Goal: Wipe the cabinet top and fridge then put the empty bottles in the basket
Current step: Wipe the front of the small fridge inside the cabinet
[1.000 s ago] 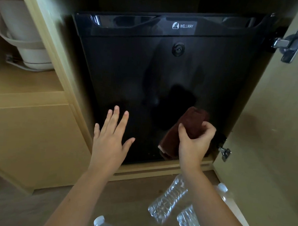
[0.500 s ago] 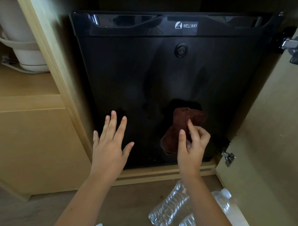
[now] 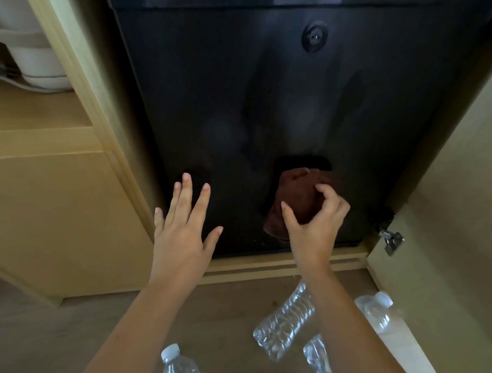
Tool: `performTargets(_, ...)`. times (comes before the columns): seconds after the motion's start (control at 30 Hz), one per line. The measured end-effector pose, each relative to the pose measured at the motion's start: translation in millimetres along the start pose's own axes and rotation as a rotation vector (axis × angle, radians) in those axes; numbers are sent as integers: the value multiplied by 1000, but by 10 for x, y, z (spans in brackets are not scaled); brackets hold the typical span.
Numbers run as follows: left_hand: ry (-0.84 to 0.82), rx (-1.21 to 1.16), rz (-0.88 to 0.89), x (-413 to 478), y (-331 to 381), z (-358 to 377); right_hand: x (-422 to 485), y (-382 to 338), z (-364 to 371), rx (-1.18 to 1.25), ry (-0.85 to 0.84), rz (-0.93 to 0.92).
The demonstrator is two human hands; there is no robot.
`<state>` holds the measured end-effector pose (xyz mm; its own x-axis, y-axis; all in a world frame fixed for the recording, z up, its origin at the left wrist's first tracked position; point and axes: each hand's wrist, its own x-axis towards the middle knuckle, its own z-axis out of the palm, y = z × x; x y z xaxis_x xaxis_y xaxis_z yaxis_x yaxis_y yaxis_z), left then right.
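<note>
The brown cloth (image 3: 300,200) is sitting low against the fridge door (image 3: 243,101). The right hand (image 3: 316,226) is re-bunching it in curled fingertips, its earlier fuller grip loosened. The left hand (image 3: 183,228) is staying spread beside it. Wiping appears unfinished, and the bottles (image 3: 284,320) are still lying on the floor.

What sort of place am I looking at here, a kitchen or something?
Probably a hotel room or kitchenette: a small black fridge is built into a pale wood cabinet, and plastic water bottles lie on the floor in front.
</note>
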<state>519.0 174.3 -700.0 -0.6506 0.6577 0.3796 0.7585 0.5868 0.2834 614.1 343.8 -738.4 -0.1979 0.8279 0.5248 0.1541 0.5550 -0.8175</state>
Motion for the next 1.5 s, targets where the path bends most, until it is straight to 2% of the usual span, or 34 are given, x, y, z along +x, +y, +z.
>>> performTargets(0.3,-88,87,-27,-142,-252,252,-860,326,583,-34,-144,87)
performTargets(0.53,-112,109,-24,-153,-227,376,-782,494,581,-11,-137,67)
performTargets(0.8,-110,105,1,-151,-281,382,-387,1008,135,83,79,214)
performTargets(0.9,-85,75,3,-147,-270,419,-437,914,177,66,65,228)
performTargets(1.03,-71,35,-10,-139,-252,464,-771,561,529,-5,-96,91)
performTargets(1.13,-40,38,2,-129,-268,454,-931,370,742,-61,-121,102)
performTargets(1.23,102,-85,-23,-165,-267,433,-899,444,714,-16,-149,89)
performTargets(1.33,267,-361,-240,-133,-258,413,-730,692,513,38,-105,120)
performTargets(1.43,231,-622,-462,-1,-289,433,-523,938,257,85,22,190)
performTargets(1.5,217,-708,-515,51,-290,456,-472,1009,177,90,65,200)
